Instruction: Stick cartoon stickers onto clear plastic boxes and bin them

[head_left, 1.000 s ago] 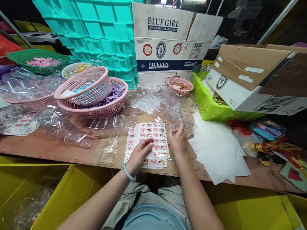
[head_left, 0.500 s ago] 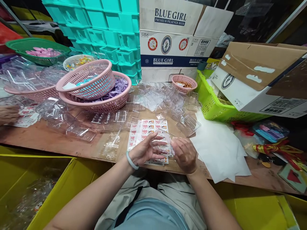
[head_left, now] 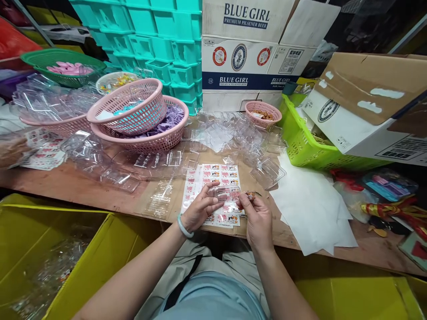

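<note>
My left hand (head_left: 202, 208), with a pale bangle at the wrist, holds a clear plastic case (head_left: 228, 194) between thumb and fingers. At the case's right end, my right hand (head_left: 257, 218) is closed in a pinch. A small brown-and-white patterned piece (head_left: 249, 195) shows at its fingertips; its exact kind is too small to tell. Beneath both hands, sticker sheets (head_left: 207, 172) with pink print and cartoon cats lie stacked on the cardboard-covered table.
Loose clear cases (head_left: 230, 133) spread behind the hands. Pink baskets (head_left: 182, 129) stand left, one stacked on another; a small pink basket (head_left: 278, 116) sits behind. White paper (head_left: 310, 209) lies right, near a green crate (head_left: 293, 142). Another person's hand (head_left: 13, 151) works at far left.
The clear case now shows plainly in my left hand, its fingers closed in on it. My right hand has turned, and a brown patterned piece has come into sight. The view has shifted slightly.
</note>
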Motion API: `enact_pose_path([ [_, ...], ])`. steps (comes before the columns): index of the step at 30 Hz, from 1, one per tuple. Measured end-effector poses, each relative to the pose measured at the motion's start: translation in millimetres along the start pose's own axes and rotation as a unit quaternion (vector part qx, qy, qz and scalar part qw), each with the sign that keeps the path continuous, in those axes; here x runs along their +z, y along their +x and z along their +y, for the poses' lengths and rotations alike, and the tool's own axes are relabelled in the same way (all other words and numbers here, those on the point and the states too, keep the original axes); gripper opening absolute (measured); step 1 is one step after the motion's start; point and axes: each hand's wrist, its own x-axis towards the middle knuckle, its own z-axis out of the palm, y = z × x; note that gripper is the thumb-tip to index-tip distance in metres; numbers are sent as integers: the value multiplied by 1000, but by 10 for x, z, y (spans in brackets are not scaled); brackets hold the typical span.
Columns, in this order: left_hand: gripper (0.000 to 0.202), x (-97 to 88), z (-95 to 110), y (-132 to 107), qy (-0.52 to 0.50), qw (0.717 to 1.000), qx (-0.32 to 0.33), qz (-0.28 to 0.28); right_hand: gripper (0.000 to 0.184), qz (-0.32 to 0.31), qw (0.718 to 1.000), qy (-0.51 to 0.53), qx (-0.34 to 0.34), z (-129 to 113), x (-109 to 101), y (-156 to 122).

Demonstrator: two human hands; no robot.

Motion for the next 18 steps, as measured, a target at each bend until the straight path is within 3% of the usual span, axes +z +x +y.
enact_pose_path([
  [18, 51, -123, -85, 36, -18, 999, 0, -28, 33, -36, 996, -45, 69, 121, 88, -11],
])
